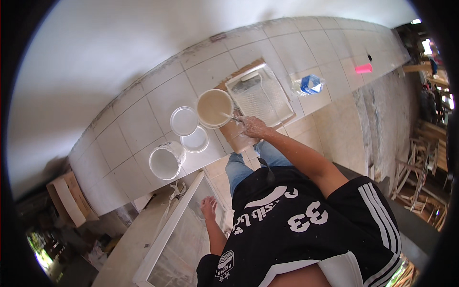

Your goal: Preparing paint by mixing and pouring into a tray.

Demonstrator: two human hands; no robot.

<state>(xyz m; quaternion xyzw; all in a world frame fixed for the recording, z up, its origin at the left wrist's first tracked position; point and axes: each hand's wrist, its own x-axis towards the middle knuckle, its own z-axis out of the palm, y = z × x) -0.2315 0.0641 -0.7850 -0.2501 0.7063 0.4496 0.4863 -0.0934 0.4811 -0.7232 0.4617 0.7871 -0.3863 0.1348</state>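
Note:
My right hand (253, 126) is closed around a thin, paint-smeared stirring stick (230, 116), whose pale end reaches into an open bucket of cream-white paint (215, 103). Whether that end touches the paint I cannot tell. Just right of the bucket, a paint tray (282, 107) rests on brown cardboard (239, 139), with a paint roller (250, 76) lying in its far end. My left hand (209, 208) hangs low at my side with fingers apart and nothing in it, beside a white-framed glass panel (179, 248).
Two round white lids (184, 121) and a paint-streaked white bucket (166, 161) stand left on the tiled ledge (158, 103). Farther right lie a blue-and-clear plastic package (310, 85) and a pink object (363, 68). A cardboard box (71, 198) sits at the far left, below a white wall (119, 43).

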